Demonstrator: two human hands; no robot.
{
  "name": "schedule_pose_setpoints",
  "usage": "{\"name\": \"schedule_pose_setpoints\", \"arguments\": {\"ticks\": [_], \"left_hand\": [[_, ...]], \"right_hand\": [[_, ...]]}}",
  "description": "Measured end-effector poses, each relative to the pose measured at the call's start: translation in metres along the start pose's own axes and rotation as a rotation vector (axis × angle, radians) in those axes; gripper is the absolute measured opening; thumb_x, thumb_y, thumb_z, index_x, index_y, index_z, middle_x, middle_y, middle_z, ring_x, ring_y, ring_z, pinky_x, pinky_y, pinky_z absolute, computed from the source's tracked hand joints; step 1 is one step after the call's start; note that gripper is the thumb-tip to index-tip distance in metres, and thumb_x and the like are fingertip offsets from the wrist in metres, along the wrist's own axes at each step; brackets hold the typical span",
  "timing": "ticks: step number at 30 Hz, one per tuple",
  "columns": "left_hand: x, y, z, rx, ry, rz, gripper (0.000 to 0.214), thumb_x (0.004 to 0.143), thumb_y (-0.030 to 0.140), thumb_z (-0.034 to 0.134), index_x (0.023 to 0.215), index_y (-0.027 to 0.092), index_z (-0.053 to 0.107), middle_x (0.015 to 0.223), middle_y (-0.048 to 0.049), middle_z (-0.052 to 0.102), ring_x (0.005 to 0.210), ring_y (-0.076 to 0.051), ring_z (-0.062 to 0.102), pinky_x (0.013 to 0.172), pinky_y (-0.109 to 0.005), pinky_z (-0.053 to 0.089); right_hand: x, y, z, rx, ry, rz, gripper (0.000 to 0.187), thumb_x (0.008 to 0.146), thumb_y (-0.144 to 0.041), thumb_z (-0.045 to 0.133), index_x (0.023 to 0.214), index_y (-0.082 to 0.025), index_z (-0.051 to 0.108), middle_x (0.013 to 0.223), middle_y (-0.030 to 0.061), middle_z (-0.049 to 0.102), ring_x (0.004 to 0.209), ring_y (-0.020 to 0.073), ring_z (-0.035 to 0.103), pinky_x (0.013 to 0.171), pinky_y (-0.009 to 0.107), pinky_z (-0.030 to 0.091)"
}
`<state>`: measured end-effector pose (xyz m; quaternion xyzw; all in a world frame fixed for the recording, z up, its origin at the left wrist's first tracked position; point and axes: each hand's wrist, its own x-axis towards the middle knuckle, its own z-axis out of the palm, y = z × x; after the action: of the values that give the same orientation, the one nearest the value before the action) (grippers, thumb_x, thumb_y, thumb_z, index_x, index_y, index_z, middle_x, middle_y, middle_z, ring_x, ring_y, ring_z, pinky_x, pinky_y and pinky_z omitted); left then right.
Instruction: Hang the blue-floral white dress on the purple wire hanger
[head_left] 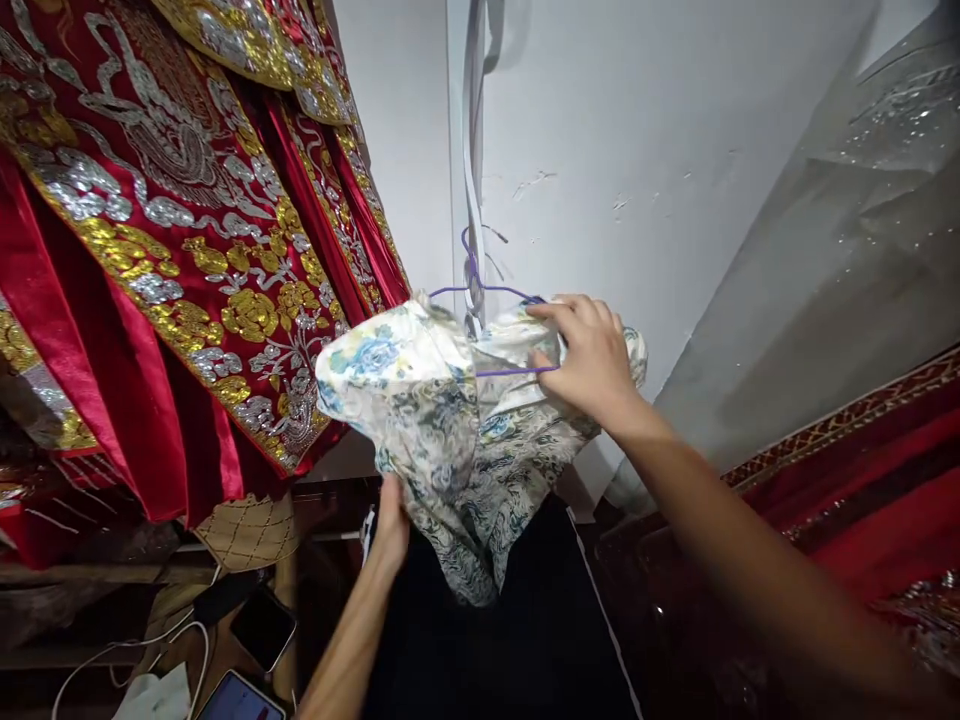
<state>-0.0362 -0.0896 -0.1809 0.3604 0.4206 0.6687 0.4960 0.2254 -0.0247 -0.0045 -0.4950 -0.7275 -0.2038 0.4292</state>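
A cream garment with blue and grey flower print (442, 420) hangs bunched on a purple wire hanger (480, 292) in front of a white wall. My right hand (589, 355) is closed on the garment's upper right part, fingers pinching cloth and the hanger's lower wire. My left hand (391, 520) reaches up under the garment's lower left edge; its fingers are hidden in the cloth.
Red robes with gold and silver embroidery (172, 230) hang at the left. A grey glittery cloth (847, 250) and red fabric (862, 480) are at the right. Below lie black cloth (517, 640), phones (262, 625) and white cables (112, 660). A white strap (472, 130) hangs down the wall.
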Motion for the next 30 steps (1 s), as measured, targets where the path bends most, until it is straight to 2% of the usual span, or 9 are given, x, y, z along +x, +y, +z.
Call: {"name": "schedule_pose_setpoints", "arguments": {"ticks": [4,8,10,12,15,18,22,26,30], "left_hand": [[-0.023,-0.043,0.001,0.149,0.056,-0.132,0.064,0.073,0.036,0.080,0.132,0.018,0.061,0.135,-0.0130,0.066,0.133,-0.032,0.056,0.115,-0.041,0.040],[-0.027,-0.049,0.006,0.147,0.006,-0.204,0.058,0.077,0.025,0.069,0.133,0.015,0.060,0.133,-0.0137,0.066,0.127,-0.031,0.061,0.111,-0.043,0.043],[-0.028,-0.046,0.004,0.169,-0.003,-0.177,0.059,0.078,0.024,0.069,0.136,0.018,0.058,0.140,-0.0120,0.062,0.133,-0.029,0.056,0.116,-0.040,0.039],[-0.031,-0.041,0.000,0.193,0.017,-0.148,0.061,0.079,0.026,0.071,0.138,0.020,0.056,0.145,-0.0113,0.058,0.138,-0.027,0.052,0.119,-0.038,0.034],[-0.037,-0.034,-0.004,0.199,0.024,-0.131,0.067,0.080,0.031,0.075,0.141,0.020,0.052,0.147,-0.0122,0.055,0.139,-0.028,0.051,0.120,-0.038,0.033],[-0.044,-0.029,-0.002,0.179,-0.047,-0.168,0.071,0.080,0.034,0.077,0.144,0.019,0.050,0.143,-0.0144,0.059,0.134,-0.030,0.055,0.118,-0.041,0.037],[-0.047,-0.030,0.004,0.179,-0.061,-0.213,0.070,0.079,0.037,0.080,0.141,0.021,0.052,0.142,-0.0148,0.059,0.134,-0.031,0.055,0.117,-0.043,0.038],[-0.044,-0.044,0.006,0.160,0.143,-0.115,0.061,0.076,0.033,0.081,0.131,0.021,0.057,0.137,-0.0134,0.062,0.131,-0.031,0.057,0.113,-0.042,0.042],[-0.054,-0.052,0.011,0.356,0.523,0.361,0.050,0.079,0.025,0.074,0.125,0.022,0.055,0.145,-0.0123,0.048,0.139,-0.028,0.046,0.117,-0.045,0.035]], "right_hand": [[-0.051,-0.026,0.020,0.308,-0.046,0.081,0.073,0.069,-0.007,0.053,0.141,-0.021,0.052,0.148,0.0115,0.051,0.136,0.0354,0.048,0.110,0.059,0.041],[-0.069,-0.061,0.036,0.863,-0.194,0.261,0.071,0.073,-0.004,0.044,0.140,-0.027,0.053,0.133,0.0077,0.063,0.106,0.0227,0.070,0.082,0.037,0.061],[-0.073,-0.069,0.039,0.980,-0.091,0.367,0.055,0.076,-0.008,0.049,0.126,-0.025,0.063,0.120,0.0070,0.068,0.102,0.0218,0.070,0.079,0.034,0.060],[-0.089,-0.071,0.043,1.017,0.167,0.556,0.032,0.081,-0.017,0.056,0.110,-0.022,0.066,0.107,0.0059,0.070,0.091,0.0192,0.070,0.073,0.031,0.059],[-0.142,-0.074,0.059,1.007,0.384,0.916,0.016,0.087,-0.036,0.059,0.085,-0.020,0.059,0.071,-0.0020,0.060,0.055,0.0107,0.054,0.051,0.023,0.046],[-0.197,-0.085,0.079,1.135,-0.026,1.092,0.041,0.090,-0.057,0.052,0.068,-0.021,0.050,0.048,-0.0051,0.044,0.040,0.0102,0.036,0.040,0.024,0.030],[-0.214,-0.090,0.085,1.208,-0.365,1.016,0.046,0.091,-0.061,0.051,0.068,-0.021,0.049,0.050,-0.0035,0.044,0.044,0.0122,0.039,0.044,0.026,0.029],[-0.201,-0.078,0.068,1.073,-0.412,0.847,0.038,0.093,-0.049,0.054,0.068,-0.021,0.051,0.054,-0.0033,0.042,0.053,0.0133,0.039,0.054,0.028,0.030],[-0.206,-0.081,0.054,1.065,-0.426,0.937,0.038,0.093,-0.045,0.051,0.063,-0.021,0.049,0.052,-0.0027,0.044,0.052,0.0126,0.037,0.054,0.028,0.028]]}}
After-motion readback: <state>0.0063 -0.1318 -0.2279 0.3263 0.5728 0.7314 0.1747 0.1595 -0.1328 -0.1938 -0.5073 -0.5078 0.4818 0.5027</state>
